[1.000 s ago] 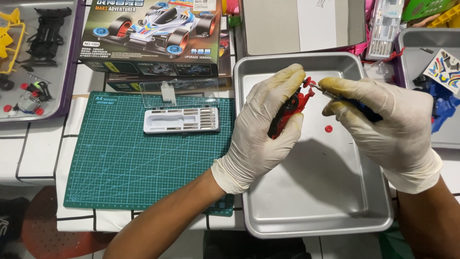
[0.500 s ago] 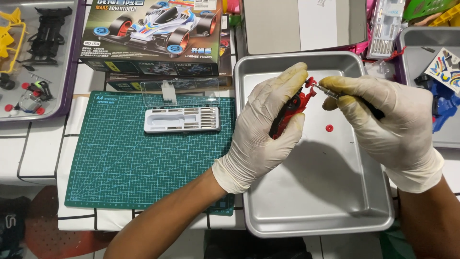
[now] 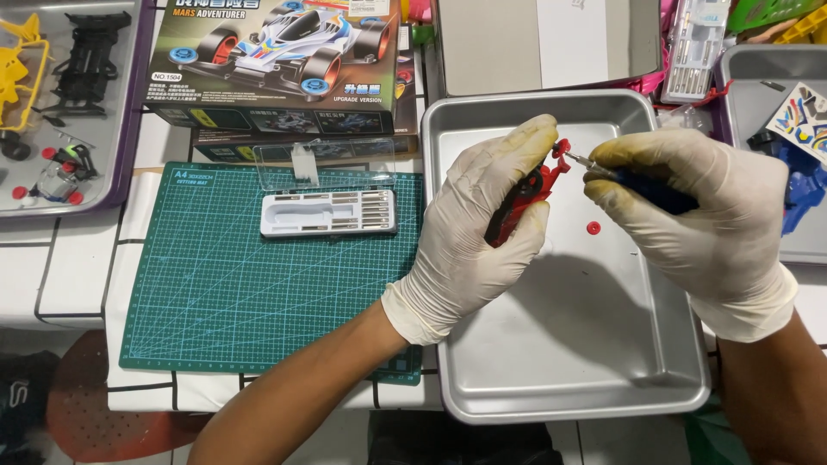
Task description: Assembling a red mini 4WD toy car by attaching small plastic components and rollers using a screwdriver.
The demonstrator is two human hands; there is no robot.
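Note:
Both hands wear pale latex gloves and meet over a metal tray (image 3: 603, 362). My left hand (image 3: 482, 232) grips a red and black toy car chassis (image 3: 527, 200), tilted with one end up. My right hand (image 3: 689, 224) holds a small blue-handled screwdriver (image 3: 642, 188); its thin metal tip touches the upper red end of the chassis. A small red round part (image 3: 593, 228) lies loose in the tray just below the screwdriver.
A green cutting mat (image 3: 224, 284) lies to the left with an open screwdriver bit case (image 3: 327, 213) on it. Behind it stands a toy racing car box (image 3: 276, 69). A tray of black, yellow and red parts (image 3: 60, 103) sits far left; other trays far right.
The hands have stayed almost still over the tray. The screwdriver tip remains at the upper end of the chassis, with only slight shifts of the right hand.

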